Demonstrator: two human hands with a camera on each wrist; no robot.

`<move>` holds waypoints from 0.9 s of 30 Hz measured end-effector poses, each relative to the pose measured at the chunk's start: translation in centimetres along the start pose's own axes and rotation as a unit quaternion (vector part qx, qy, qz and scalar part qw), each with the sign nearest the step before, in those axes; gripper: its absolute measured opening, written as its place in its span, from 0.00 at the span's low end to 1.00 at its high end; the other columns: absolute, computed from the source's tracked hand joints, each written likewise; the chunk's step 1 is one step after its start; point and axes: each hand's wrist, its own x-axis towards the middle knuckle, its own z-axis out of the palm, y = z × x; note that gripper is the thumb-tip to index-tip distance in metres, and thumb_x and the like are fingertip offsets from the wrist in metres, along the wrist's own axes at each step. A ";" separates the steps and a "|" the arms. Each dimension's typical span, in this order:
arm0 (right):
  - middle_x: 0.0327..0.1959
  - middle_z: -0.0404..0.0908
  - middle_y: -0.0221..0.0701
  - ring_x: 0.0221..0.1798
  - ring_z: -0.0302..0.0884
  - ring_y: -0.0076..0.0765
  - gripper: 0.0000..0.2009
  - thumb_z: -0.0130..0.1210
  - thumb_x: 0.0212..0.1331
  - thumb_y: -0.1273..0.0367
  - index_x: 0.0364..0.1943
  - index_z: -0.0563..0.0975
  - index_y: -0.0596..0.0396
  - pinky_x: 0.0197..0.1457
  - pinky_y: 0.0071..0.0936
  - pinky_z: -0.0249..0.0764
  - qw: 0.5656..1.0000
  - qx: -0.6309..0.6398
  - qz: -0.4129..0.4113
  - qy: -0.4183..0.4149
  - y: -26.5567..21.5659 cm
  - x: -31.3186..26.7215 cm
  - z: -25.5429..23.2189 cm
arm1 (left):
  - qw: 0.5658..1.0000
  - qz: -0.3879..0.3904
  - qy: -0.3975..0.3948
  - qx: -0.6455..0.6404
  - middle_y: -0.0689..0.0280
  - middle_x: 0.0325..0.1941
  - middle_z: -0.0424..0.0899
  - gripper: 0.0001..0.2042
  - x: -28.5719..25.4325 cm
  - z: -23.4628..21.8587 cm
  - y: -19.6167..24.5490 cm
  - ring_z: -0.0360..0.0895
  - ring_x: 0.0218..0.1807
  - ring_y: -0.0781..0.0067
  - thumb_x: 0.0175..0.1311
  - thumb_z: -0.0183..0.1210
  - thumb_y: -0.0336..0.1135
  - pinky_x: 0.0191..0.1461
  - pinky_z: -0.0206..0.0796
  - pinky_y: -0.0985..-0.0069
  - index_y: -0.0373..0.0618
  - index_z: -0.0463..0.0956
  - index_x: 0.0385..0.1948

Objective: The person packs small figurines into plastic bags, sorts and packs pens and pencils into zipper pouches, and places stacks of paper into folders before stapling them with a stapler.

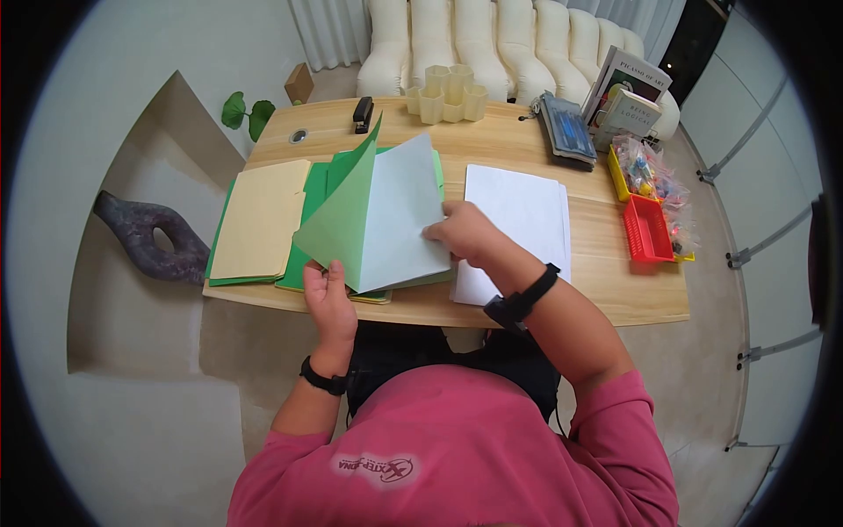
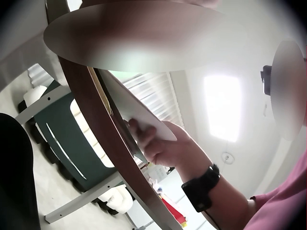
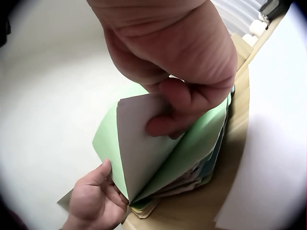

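A light green folder (image 3: 104,139) stands partly spread, its cover raised above a stack of green folders (image 1: 313,189). My left hand (image 1: 331,303) holds the lower edge of that cover, thumb in front and fingers behind. Between the folder's two sides is white paper (image 1: 404,206). My right hand (image 1: 474,233) pinches the paper at its right edge; in the right wrist view the thumb and fingers curl over it. Right of the folder lies a stack of white sheets (image 1: 518,211), partly under my right forearm.
Cream folders (image 1: 259,215) lie at the left of the wooden table (image 1: 606,290). Toward the back are a black stapler (image 1: 363,115) and a cream hexagonal organizer (image 1: 446,95). A pencil pouch (image 1: 568,132), standing books (image 1: 625,92) and a red basket (image 1: 647,230) line the right side.
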 end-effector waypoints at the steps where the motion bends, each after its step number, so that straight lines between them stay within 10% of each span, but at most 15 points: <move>1: 0.36 0.89 0.44 0.30 0.85 0.39 0.18 0.66 0.60 0.71 0.52 0.84 0.71 0.33 0.37 0.80 0.999 0.005 -0.033 0.020 -0.3 -0.7 -0.6 | 1.000 0.000 0.005 -0.003 0.68 0.52 0.84 0.13 0.1 0.1 0.2 0.77 0.43 0.87 0.85 0.54 0.35 0.44 0.69 0.83 0.40 0.71 0.62; 12: 0.43 0.90 0.39 0.38 0.89 0.31 0.21 0.65 0.62 0.74 0.59 0.82 0.71 0.41 0.30 0.84 0.986 0.056 0.003 0.158 8.2 -10.8 -14.3 | 1.000 -0.003 0.007 -0.007 0.71 0.48 0.84 0.12 -0.1 0.2 0.1 0.75 0.40 0.89 0.84 0.55 0.34 0.41 0.66 0.84 0.41 0.72 0.62; 20: 0.46 0.90 0.37 0.42 0.89 0.30 0.20 0.65 0.64 0.75 0.59 0.82 0.68 0.43 0.28 0.84 0.977 0.123 0.014 0.171 11.3 -12.3 -14.0 | 1.000 0.010 0.005 0.014 0.72 0.47 0.84 0.11 -0.1 0.5 0.1 0.73 0.38 0.90 0.84 0.55 0.35 0.38 0.63 0.85 0.42 0.73 0.60; 27: 0.40 0.90 0.41 0.39 0.89 0.35 0.22 0.68 0.64 0.65 0.57 0.82 0.66 0.43 0.33 0.83 0.973 -0.083 0.038 0.211 11.6 -11.4 -13.8 | 0.999 0.027 -0.006 0.039 0.72 0.46 0.82 0.09 -0.1 -0.4 -0.4 0.70 0.37 0.89 0.83 0.57 0.33 0.39 0.64 0.82 0.41 0.74 0.57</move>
